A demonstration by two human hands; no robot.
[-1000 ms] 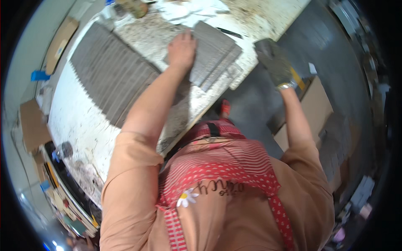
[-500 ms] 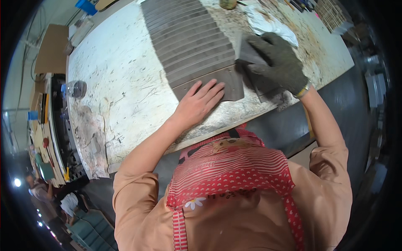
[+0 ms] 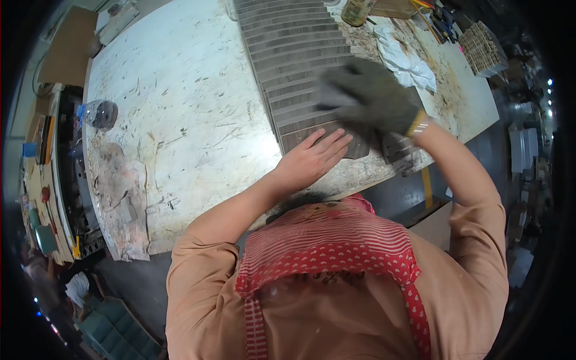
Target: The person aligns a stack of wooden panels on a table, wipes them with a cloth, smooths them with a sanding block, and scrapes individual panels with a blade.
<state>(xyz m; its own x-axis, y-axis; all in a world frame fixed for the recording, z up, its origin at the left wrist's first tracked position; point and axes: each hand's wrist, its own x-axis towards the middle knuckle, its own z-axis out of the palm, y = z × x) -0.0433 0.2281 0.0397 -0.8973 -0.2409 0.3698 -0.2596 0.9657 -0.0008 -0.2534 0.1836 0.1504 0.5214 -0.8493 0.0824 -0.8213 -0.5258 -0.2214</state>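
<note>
A long dark grey ribbed panel [image 3: 294,57] with a wood-like grain lies on the worktable, running away from me. My bare left hand [image 3: 309,161] rests flat on its near end, fingers stretched out. My right hand [image 3: 378,99], in a dark work glove with a yellow cuff, is over the panel's right side. It is closed on a flat grey piece [image 3: 333,99], smeared by motion, its kind unclear. Whether the piece touches the ribs I cannot tell. Beside the panel, partly under my right wrist, lies another dark grey piece [image 3: 399,150].
A white, paint-scuffed worktable [image 3: 198,78] spreads left of the panel. On it are a clear plastic bottle [image 3: 102,114] and a stained sheet [image 3: 123,198]. To the right are a crumpled white cloth [image 3: 405,60], a jar [image 3: 358,11], a woven basket [image 3: 482,51] and several tools.
My right hand has swung left with the grey piece, from beside the panel to over its ribs. My left hand stays flat on the near end. The whole view has shifted somewhat.
</note>
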